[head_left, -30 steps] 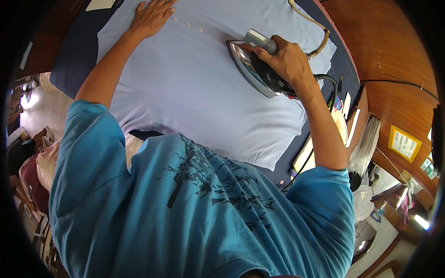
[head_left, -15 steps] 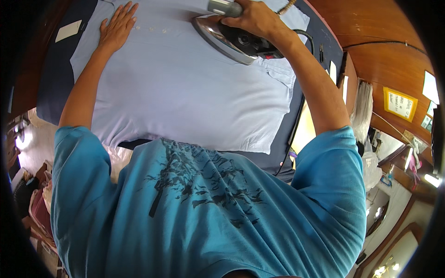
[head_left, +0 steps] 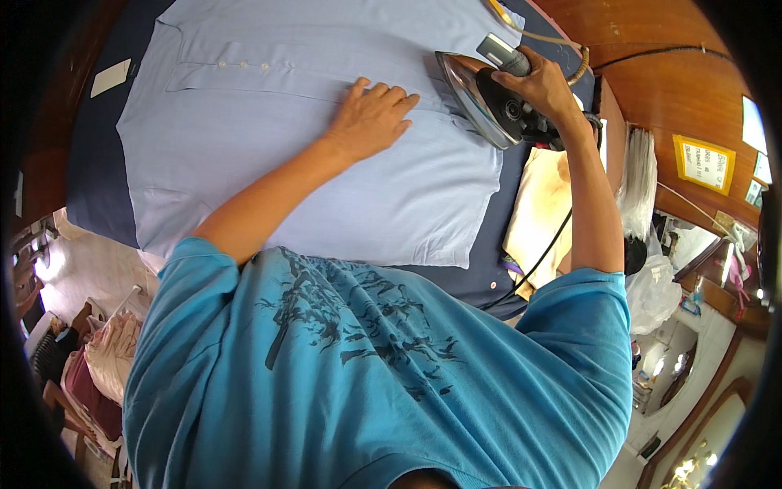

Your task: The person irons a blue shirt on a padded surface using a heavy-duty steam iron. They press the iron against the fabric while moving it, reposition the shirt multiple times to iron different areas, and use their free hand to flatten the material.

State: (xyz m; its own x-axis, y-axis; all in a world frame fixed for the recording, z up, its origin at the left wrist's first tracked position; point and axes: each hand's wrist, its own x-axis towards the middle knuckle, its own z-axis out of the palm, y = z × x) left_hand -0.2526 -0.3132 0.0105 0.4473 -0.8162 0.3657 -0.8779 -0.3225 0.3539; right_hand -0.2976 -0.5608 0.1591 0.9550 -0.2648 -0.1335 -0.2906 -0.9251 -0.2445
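Note:
A light blue shirt point(head_left: 269, 163) with a buttoned placket lies spread over a dark blue padded ironing surface point(head_left: 102, 175). My left hand point(head_left: 371, 118) rests on the middle of the shirt, fingers spread and slightly bent, holding nothing. At the right, my right hand point(head_left: 542, 85) is wrapped around the handle of a steam iron point(head_left: 493, 98) with a black body and shiny metal soleplate. The iron's plate is over the right edge of the shirt; whether it presses on the cloth I cannot tell.
A black cord point(head_left: 544, 254) runs past a folded yellowish cloth point(head_left: 538, 200) on the right. A white card point(head_left: 111, 77) lies at the far left. Wooden panelling point(head_left: 643, 33) with a yellow-framed notice point(head_left: 703, 165) borders the right; clear plastic bags point(head_left: 652, 297) hang there.
My left hand has moved right and nearer, from the upper left to the shirt's middle. The iron in my right hand has shifted right to the shirt's edge.

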